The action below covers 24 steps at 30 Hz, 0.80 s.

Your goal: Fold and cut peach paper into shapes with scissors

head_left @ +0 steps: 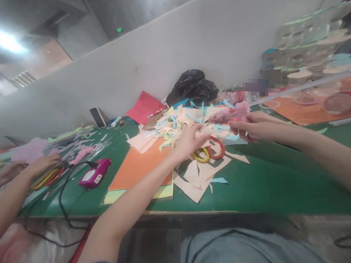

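My left hand [189, 140] reaches over a heap of cut paper scraps [171, 125], thumb and fingers apart, with nothing visibly held. Just right of it lie scissors with one yellow and one red handle loop [216, 148]; their blades are hidden under the hand and paper. In my right hand [249, 125], at the right end of the heap, is a pink glue gun [239, 110] with a small red light. Its nozzle points left over the scraps. Peach offcuts [201, 180] spread below the scissors, beside stacked orange sheets [141, 165].
A black plastic bag [192, 87] rests against the wall behind a red sheet [146, 106]. At left, a co-worker's hands [44, 164] are near other scissors [54, 175], a magenta power socket [95, 174] and its black cable. Clear plastic trays [300, 40] stand at right.
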{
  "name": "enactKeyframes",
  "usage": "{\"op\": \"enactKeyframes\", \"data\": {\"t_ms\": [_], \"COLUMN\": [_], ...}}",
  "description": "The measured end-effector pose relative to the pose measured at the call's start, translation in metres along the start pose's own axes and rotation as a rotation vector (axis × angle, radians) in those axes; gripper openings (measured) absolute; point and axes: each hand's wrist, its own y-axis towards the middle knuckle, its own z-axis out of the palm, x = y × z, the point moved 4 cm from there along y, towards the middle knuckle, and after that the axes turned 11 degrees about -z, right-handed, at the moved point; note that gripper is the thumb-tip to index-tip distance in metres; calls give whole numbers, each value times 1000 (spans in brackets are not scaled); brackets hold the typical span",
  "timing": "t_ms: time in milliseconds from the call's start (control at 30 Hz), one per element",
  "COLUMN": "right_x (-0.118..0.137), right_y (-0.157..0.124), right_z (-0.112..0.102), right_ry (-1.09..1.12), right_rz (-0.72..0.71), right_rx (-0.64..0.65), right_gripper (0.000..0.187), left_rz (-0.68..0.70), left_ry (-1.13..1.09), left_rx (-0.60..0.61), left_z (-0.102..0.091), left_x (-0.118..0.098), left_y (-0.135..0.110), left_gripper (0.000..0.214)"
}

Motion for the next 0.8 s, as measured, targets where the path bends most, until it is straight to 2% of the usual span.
{"op": "enactKeyframes", "data": {"t_ms": [267, 800], "right_x": [9, 4], "right_y": [-3, -2], "right_z": [0, -2], "right_ry": [-21, -113], "right_rz": [-50, -46], "right_rx": [25, 36], "right_gripper": [63, 71], "left_rz": [39, 36], "left_ry": [6, 6], "left_rx": [-15, -2], "left_z": [2, 2], "left_x": [3, 4], "left_y": [0, 1], "left_gripper": [29, 30]}}
